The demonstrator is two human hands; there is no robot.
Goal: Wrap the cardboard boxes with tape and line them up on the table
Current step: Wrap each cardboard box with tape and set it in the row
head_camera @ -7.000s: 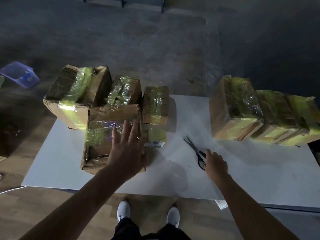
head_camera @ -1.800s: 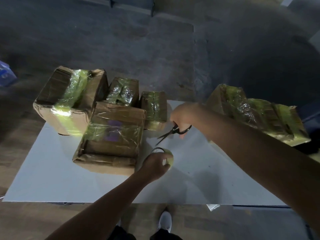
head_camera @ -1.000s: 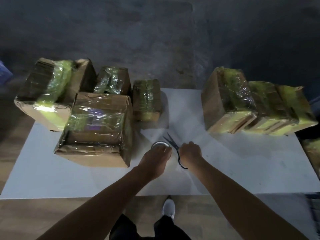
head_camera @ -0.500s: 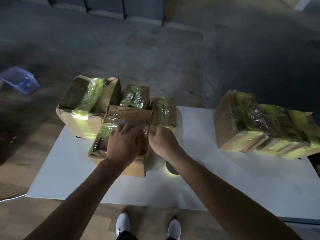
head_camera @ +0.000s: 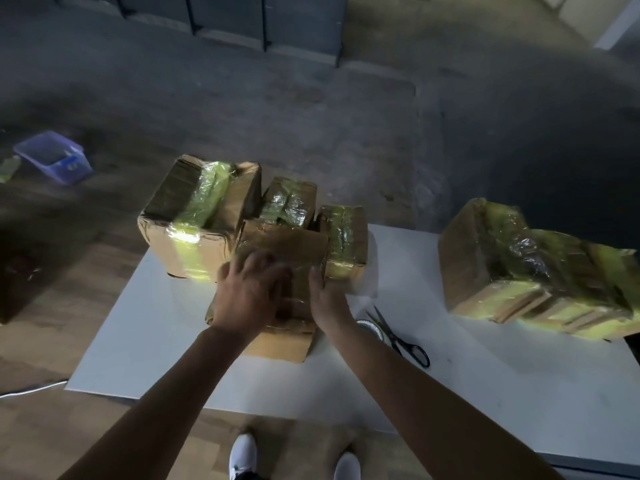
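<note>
From my seat I see the left grip (head_camera: 249,296) lying released on top of the front box (head_camera: 287,244), fingers spread flat over the shiny tape across its lid. The right grip (head_camera: 327,303) sits against that box's right edge with the thumb up on the top. Its fingers are out of my sight down the side, so I cannot tell whether it is clasping the box or only pressing it. The front box rests on the left part of the white desk (head_camera: 450,375), touching three other taped boxes behind it: a big box (head_camera: 194,216) at the back left corner, a middle box (head_camera: 291,202) behind, and a narrow box (head_camera: 346,237) just to its right. Well apart, on the right side of the desk, a row of wrapped boxes (head_camera: 519,265) stands packed together, glossy with yellowish tape. The tape roll (head_camera: 372,329) lies flat just beside my right wrist, partly hidden by it, and the scissors (head_camera: 401,337) lie against it on the desk. A blue tub (head_camera: 52,157) sits on the floor at far left, and white shoes (head_camera: 242,455) show below the desk's near edge.
</note>
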